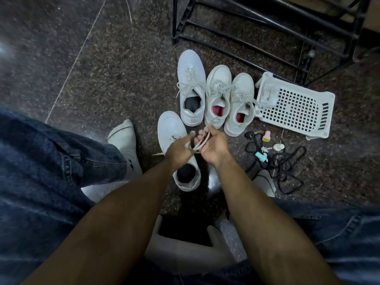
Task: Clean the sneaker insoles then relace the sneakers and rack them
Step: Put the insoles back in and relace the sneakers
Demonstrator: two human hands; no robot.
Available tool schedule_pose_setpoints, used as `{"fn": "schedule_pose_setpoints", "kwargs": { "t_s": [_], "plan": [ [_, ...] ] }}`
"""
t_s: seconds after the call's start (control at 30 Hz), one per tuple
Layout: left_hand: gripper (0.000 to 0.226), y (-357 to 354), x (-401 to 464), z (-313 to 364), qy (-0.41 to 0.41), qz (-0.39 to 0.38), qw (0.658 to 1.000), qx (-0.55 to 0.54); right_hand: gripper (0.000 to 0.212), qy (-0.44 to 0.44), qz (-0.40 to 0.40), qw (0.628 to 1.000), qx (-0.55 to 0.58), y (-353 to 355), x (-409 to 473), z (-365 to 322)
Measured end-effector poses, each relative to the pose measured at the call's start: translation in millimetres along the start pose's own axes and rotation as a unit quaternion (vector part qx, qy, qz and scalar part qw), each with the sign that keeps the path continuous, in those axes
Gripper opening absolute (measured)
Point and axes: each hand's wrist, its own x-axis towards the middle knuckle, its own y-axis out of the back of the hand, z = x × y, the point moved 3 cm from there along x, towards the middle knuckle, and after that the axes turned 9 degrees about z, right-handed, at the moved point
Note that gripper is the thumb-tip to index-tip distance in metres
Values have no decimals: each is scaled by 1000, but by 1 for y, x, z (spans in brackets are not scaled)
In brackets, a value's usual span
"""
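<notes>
We hold a pale lace (198, 144) between both hands, the left hand (178, 150) pinching one stretch and the right hand (212, 147) curling its fingers round the loops, most likely to sort the ends before threading; motion blur leaves the exact finger hold unclear. Directly beneath sits the unlaced sneaker (176, 150), toe pointing away, placed close so the eyelets are within reach. Beyond it three laced sneakers (216, 95) stand side by side, seemingly finished and waiting near the black rack (267, 27). To the right lie a white basket (294, 108) tipped on its side, small bottles (267, 136) and black cords (287, 167) on the floor.
</notes>
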Motion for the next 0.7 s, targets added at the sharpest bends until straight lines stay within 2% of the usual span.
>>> {"fn": "schedule_pose_setpoints", "kwargs": {
  "t_s": [0.07, 0.17, 0.27, 0.33, 0.43, 0.63, 0.7],
  "plan": [
    [19, -2, -4, 4, -37, -45, 994, 90, 28, -10, -11, 1000, 25, -10, -5, -3],
    [20, -3, 3, -1, -7, -79, 997, 8, 21, -3, -50, 999, 13, -15, -9, -8],
    [24, -1, 10, -4, 52, -51, 995, -71, 23, 65, -60, 993, -83, -10, -8, -13],
    [25, 1, 10, -2, 77, -50, 993, -73, 28, 127, -39, 967, -217, -2, -6, -11],
    [27, 0, 15, -7, 106, -48, 992, -51, 27, 169, -54, 897, -405, 8, -4, 1],
    [26, 3, 16, -9, 137, -24, 984, -107, 11, 207, -19, 877, -434, 17, -2, -1],
    [26, 6, 16, -11, 154, 0, 978, -137, 12, 180, -28, 859, -478, 21, -2, -6]
  ]
}}
